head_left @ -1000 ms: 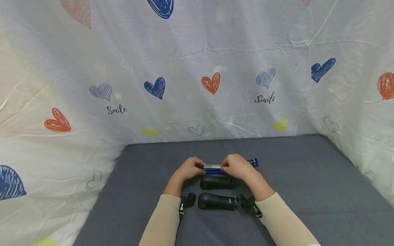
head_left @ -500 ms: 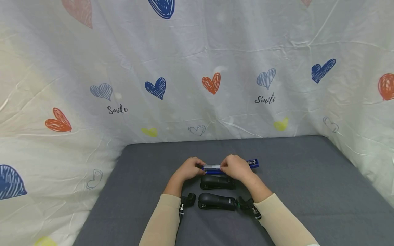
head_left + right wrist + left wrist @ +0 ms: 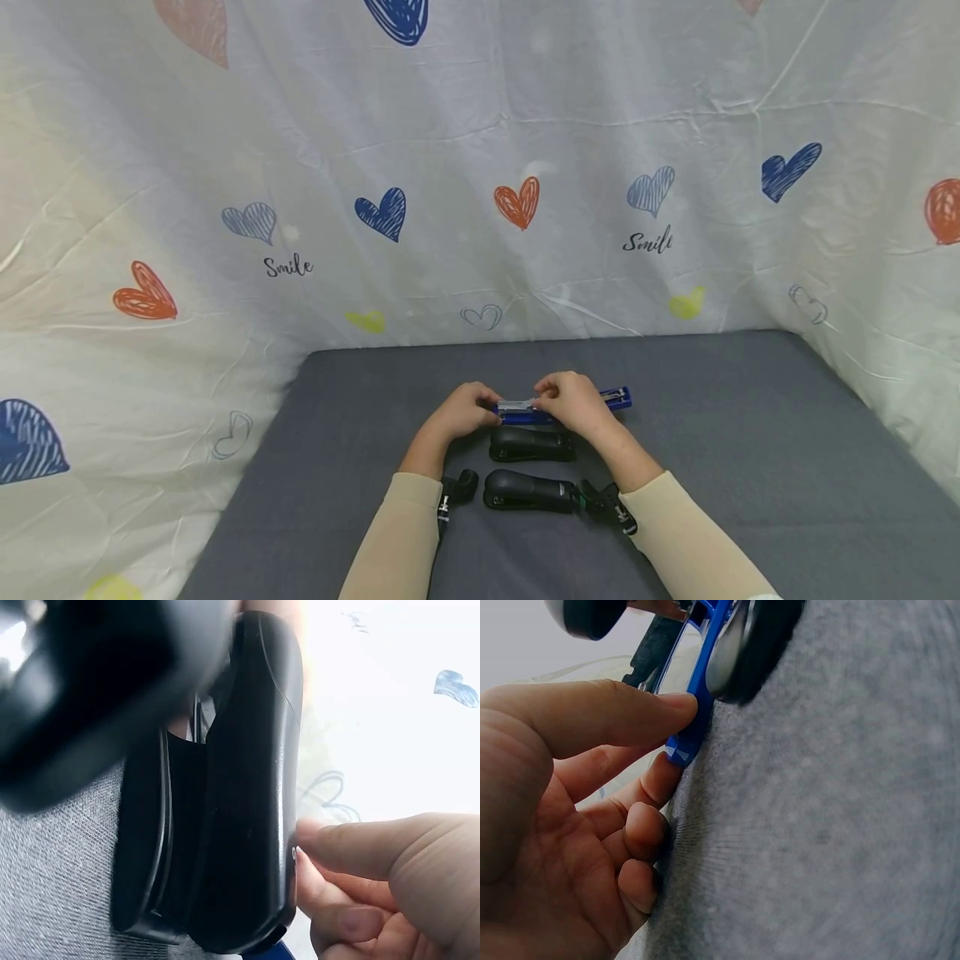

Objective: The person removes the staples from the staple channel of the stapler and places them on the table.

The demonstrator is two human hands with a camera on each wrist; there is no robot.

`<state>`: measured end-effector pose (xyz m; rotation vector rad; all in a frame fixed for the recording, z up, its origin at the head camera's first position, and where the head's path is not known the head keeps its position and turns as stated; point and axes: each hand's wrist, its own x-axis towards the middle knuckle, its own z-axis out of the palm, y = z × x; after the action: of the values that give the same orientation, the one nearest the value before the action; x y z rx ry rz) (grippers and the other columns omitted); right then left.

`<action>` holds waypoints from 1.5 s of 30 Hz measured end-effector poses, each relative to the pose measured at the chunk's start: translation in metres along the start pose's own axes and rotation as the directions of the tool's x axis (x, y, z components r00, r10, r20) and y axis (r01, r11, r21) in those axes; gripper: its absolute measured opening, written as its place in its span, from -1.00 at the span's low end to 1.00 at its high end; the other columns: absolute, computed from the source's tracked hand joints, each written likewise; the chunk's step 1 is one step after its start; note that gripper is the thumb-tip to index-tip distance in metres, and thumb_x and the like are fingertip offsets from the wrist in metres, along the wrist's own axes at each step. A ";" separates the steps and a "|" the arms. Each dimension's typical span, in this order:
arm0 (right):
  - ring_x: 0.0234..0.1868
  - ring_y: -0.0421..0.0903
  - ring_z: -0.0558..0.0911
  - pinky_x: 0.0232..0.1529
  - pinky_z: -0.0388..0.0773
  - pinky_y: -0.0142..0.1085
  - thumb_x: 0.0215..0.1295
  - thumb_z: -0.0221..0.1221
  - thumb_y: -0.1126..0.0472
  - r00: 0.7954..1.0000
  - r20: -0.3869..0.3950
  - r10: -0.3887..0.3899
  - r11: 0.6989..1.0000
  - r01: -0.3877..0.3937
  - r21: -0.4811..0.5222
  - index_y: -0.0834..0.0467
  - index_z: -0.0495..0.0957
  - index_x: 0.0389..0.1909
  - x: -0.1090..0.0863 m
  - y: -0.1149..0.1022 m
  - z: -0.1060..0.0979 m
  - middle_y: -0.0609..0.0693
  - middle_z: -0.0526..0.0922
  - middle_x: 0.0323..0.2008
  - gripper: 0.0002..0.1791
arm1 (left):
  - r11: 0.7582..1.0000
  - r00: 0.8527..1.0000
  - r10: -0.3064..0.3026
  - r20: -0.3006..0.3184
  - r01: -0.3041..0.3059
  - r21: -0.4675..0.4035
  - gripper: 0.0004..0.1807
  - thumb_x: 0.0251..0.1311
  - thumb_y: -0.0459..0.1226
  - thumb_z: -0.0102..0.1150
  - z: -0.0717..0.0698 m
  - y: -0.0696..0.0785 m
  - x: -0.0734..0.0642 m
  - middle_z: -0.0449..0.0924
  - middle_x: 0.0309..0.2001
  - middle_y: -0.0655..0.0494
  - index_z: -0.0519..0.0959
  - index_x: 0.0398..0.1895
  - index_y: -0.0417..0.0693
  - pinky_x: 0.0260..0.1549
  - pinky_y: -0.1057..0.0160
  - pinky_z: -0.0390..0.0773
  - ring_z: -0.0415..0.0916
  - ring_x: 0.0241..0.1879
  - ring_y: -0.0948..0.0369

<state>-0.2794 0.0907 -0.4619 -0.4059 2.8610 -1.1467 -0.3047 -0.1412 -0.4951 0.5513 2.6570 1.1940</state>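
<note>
Head view, blue stapler, right-wrist view, sliver

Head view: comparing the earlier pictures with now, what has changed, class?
The right hand has edged slightly toward the left hand, its fingers more spread at the silver strip. The left hand's hold on the blue stapler, the farther black stapler and the nearer black stapler stayed put.

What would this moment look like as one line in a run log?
left hand: pinches end of blue stapler | right hand: at silver strip, grip unclear | two black staplers: lying on table
</note>
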 end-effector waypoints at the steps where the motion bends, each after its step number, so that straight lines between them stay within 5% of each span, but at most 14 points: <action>1: -0.29 -0.10 0.70 -0.21 0.63 -0.14 0.35 0.35 0.23 1.000 0.006 -0.002 1.000 0.002 0.010 0.25 0.75 -0.05 0.000 0.000 0.000 0.00 0.76 -0.27 -0.77 | 1.000 1.000 0.001 0.000 -0.001 0.001 -0.76 0.08 -0.37 0.44 0.000 0.000 0.000 0.64 -0.12 0.09 0.78 -0.13 -0.13 -0.09 0.08 0.53 0.50 -0.14 0.17; 6: -0.14 -0.01 0.74 -0.11 0.64 -0.09 0.37 0.33 0.25 0.999 0.026 -0.025 1.000 0.025 0.019 0.26 0.76 -0.01 0.001 0.000 -0.001 0.06 0.78 -0.15 -0.75 | 1.000 1.000 -0.003 -0.002 0.003 0.004 -0.74 0.08 -0.37 0.44 -0.001 0.001 0.000 0.64 -0.11 0.08 0.78 -0.12 -0.13 -0.09 0.08 0.53 0.50 -0.13 0.16; 24: -0.19 -0.06 0.73 -0.15 0.64 -0.09 0.37 0.34 0.22 1.000 0.010 -0.016 0.999 0.016 0.027 0.20 0.78 -0.04 0.001 0.002 -0.009 0.03 0.78 -0.14 -0.78 | 1.000 1.000 -0.010 -0.004 0.010 -0.004 -0.75 0.07 -0.38 0.45 0.000 0.002 0.002 0.65 -0.14 0.12 0.79 -0.13 -0.11 -0.05 0.07 0.52 0.50 -0.13 0.17; 33: -0.30 -0.07 0.68 -0.32 0.58 -0.16 0.39 0.31 0.24 1.000 -0.012 -0.004 0.998 0.004 0.065 0.21 0.77 -0.01 -0.006 -0.001 -0.029 0.04 0.77 -0.17 -0.78 | 1.000 1.000 -0.014 -0.006 0.014 -0.004 -0.74 0.08 -0.39 0.45 0.001 0.001 0.000 0.65 -0.12 0.11 0.79 -0.12 -0.12 0.00 0.03 0.52 0.52 -0.08 0.15; 45: -0.14 0.00 0.69 -0.16 0.59 -0.07 0.45 0.26 0.21 0.999 -0.032 0.026 0.995 -0.023 0.097 0.20 0.75 0.03 -0.020 -0.003 -0.062 0.05 0.76 -0.09 -0.76 | 1.000 1.000 -0.001 -0.007 0.001 -0.009 -0.75 0.08 -0.38 0.46 0.001 -0.002 0.000 0.66 -0.11 0.11 0.80 -0.12 -0.11 0.03 0.00 0.51 0.52 -0.06 0.14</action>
<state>-0.2675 0.1355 -0.4160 -0.3492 2.8156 -1.2926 -0.3045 -0.1417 -0.4971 0.5447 2.6555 1.2094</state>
